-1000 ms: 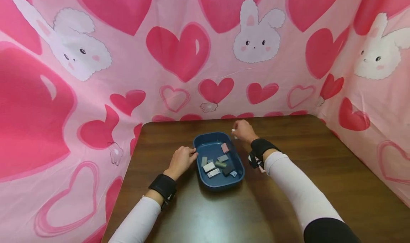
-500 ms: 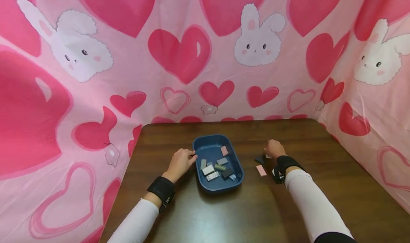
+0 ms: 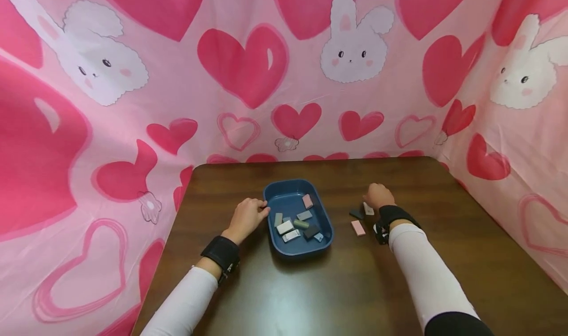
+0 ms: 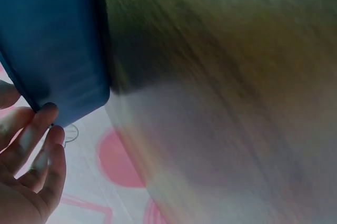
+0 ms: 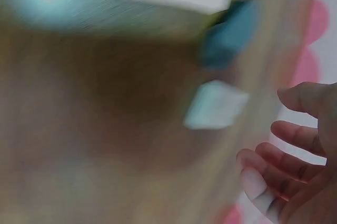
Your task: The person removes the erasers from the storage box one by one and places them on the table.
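My left hand point(image 3: 246, 219) pinches the left rim of a blue tray point(image 3: 330, 222); in the left wrist view its fingertips touch the tray wall point(image 4: 58, 34). Inside the tray lie several small eraser-like blocks, among them a pink block point(image 3: 307, 201), a green block point(image 3: 301, 223) and a dark block point(image 3: 311, 231). Right of the tray, my right hand point(image 3: 379, 196) hovers by a white block point(image 3: 369, 209). The right wrist view shows its fingers point(image 5: 297, 134) loosely bent, holding nothing, apart from the white block point(image 5: 218, 105).
On the brown table point(image 3: 284, 296), a dark block point(image 3: 356, 214) and a pink block point(image 3: 358, 228) lie close to the white one. A pink fabric wall with hearts and rabbits point(image 3: 352, 50) rises behind the table and along its sides.
My right hand has carried the white block from beside the tray's far right corner to the right, and let it go by the dark and pink blocks. The left hand stays at the rim.
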Available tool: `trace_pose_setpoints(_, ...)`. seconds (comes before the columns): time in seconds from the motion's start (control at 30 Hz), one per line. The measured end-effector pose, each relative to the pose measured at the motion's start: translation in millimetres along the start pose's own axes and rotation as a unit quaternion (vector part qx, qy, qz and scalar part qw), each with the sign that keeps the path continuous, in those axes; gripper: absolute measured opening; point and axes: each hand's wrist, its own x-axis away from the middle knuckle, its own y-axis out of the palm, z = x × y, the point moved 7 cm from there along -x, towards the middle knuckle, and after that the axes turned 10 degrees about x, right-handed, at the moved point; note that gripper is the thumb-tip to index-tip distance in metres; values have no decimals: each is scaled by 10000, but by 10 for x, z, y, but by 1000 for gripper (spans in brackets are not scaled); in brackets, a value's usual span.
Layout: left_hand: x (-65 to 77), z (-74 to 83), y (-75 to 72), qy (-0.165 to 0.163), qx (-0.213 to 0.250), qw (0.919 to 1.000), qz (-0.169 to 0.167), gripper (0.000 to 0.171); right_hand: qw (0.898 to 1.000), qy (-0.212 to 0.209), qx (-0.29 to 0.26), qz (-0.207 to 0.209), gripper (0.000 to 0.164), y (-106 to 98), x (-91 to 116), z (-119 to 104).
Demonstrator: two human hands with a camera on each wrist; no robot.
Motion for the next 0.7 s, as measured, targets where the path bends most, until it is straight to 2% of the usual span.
trace_pose_setpoints(0.17,-17,20,-23,-19,-28,10000,54,27,9985,-412,37,364,29,-356,-136,-552)
trace_pose_setpoints(0.33,-2,8,-51,-101,-107,9998,96,27,9922,-1030,-353,603,21,-509,-168,-1412)
trace_pose_setpoints(0.4,17,1,-62,-115,-126,9998,142,27,9898,-1245,-448,528,18,-469,-130,-1754)
trace_pose_setpoints(0.5,49,19,-65,-102,-173,9996,223,26,9875,-1463,-482,329,16,-303,-52,-2160)
trace_pose_setpoints(0.6,74,55,-61,46,-245,9991,354,25,9855,-1596,-575,-51,16,-108,61,-2404)
trace_pose_setpoints(0.7,90,78,-78,193,-312,9981,497,23,9836,-1690,-561,-288,15,36,160,-2550)
